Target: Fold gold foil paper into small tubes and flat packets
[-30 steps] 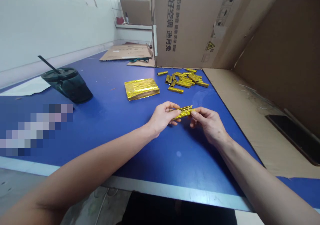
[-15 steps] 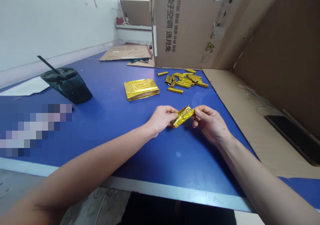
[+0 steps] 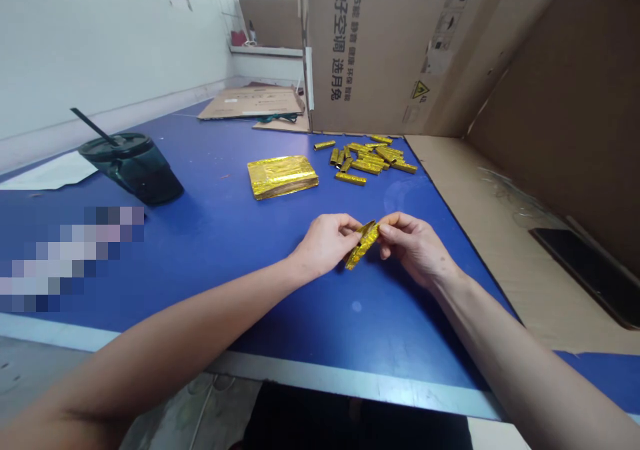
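Note:
Between my two hands, above the blue table (image 3: 280,317), is a partly folded sheet of gold foil paper (image 3: 363,246). My left hand (image 3: 327,242) pinches its left side with thumb and fingers. The thumb and fingertips of my right hand (image 3: 413,245) grip its upper right end. The foil paper slants, its lower end pointing down toward me. A stack of flat gold foil paper (image 3: 283,177) lies beyond my left hand. Farther off to the right is a loose pile of small folded gold foil pieces (image 3: 369,160).
A dark tumbler with a straw (image 3: 143,170) stands at the left. A large cardboard box (image 3: 380,57) rises behind the folded pieces. Flat cardboard (image 3: 253,102) lies at the back, and a dark flat object (image 3: 580,270) rests on cardboard at the right.
The gold foil paper has tilted more steeply and looks narrower, folded further together. My right hand has shifted slightly left, closer to my left hand.

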The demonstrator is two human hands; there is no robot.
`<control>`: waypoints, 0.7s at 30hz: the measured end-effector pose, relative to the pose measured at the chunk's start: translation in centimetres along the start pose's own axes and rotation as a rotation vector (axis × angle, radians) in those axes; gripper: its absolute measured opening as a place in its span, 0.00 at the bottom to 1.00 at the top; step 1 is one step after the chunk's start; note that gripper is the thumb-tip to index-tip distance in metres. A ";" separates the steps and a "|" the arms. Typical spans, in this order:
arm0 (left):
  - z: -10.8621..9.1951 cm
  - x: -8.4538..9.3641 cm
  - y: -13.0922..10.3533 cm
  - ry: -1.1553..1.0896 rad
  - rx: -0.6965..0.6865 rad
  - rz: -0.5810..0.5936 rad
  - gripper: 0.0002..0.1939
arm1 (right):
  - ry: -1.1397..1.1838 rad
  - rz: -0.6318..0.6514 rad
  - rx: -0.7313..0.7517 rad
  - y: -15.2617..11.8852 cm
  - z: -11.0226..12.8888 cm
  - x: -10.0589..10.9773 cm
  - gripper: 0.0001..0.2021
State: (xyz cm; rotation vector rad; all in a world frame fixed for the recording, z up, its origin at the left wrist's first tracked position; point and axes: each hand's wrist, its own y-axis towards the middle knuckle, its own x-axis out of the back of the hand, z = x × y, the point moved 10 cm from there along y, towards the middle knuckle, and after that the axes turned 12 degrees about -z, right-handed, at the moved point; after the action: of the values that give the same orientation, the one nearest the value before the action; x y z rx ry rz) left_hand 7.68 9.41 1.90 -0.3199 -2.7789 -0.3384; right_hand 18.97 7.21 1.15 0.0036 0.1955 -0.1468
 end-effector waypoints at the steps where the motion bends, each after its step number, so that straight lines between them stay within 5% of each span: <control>1: -0.5 0.1 -0.2 0.041 -0.043 -0.002 0.08 | -0.020 -0.010 0.014 0.0 0.0 0.0 0.09; 11: -2.5 0.0 -1.1 0.187 -0.234 -0.006 0.11 | -0.162 -0.104 0.030 0.0 -0.1 0.4 0.09; 21: -3.8 -1.1 -1.6 0.079 -0.262 0.140 0.16 | 0.077 -0.108 -0.165 0.6 -1.5 1.3 0.07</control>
State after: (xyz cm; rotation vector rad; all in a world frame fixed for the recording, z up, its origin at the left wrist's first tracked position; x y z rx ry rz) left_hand 9.33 6.70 4.69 -0.5477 -2.6184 -0.6664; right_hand 20.07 7.60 -0.55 -0.1663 0.2848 -0.2381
